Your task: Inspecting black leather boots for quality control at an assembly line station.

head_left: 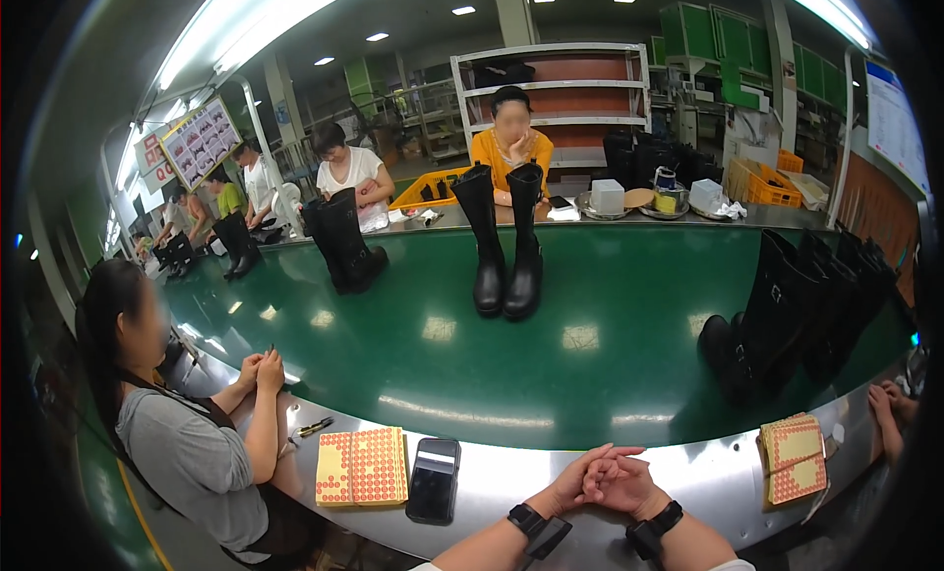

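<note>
My left hand (570, 479) and my right hand (634, 484) are clasped together over the metal ledge (492, 473) along the near side of a green conveyor belt (610, 355). Their fingers interlock, and no object shows between them. A dark band with a small device sits on each wrist. To the left of my hands lies a black phone (434, 480), beside a stack of yellow cards with red round stickers (361, 467). Another tied stack of stickered cards (793, 459) rests to their right. On the belt ahead stands a pair of tall black boots (503, 246), upright.
More black boots stand on the belt at the right (762, 315) and further left (341, 241). A person in grey (192, 448) sits at my left; another in yellow (489, 143) faces me across the belt. At the right edge, another person's hands (890, 404) show.
</note>
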